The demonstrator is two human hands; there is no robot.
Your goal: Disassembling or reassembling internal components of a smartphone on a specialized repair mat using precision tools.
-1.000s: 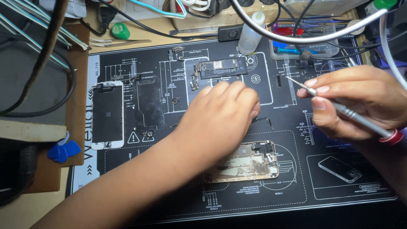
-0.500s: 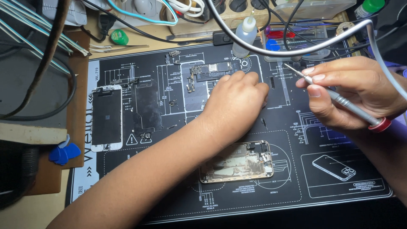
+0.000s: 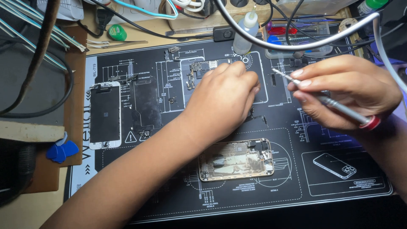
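My left hand (image 3: 222, 99) lies palm down on the black repair mat (image 3: 140, 191), fingers curled over a dark flat part beneath it; what they touch is hidden. Just beyond its fingertips lies a small circuit board (image 3: 202, 68). My right hand (image 3: 345, 91) grips a slim metal screwdriver (image 3: 335, 104) with a red end cap, tip pointing up-left above the mat. An opened gold phone housing (image 3: 236, 159) lies below both hands. A white-framed phone screen (image 3: 104, 115) and a dark metal plate (image 3: 146, 104) lie at the left.
A clear squeeze bottle (image 3: 245, 33) stands at the mat's back edge beside a clear box of tools (image 3: 296, 38). Cables (image 3: 296, 44) arc overhead. Tweezers (image 3: 118, 43), a green round thing (image 3: 117, 32) and blue picks (image 3: 61, 150) lie off the mat's left.
The view shifted slightly. My left hand has slid a little toward the upper middle of the mat, near the circuit board. My right hand keeps hold of the screwdriver in much the same pose.
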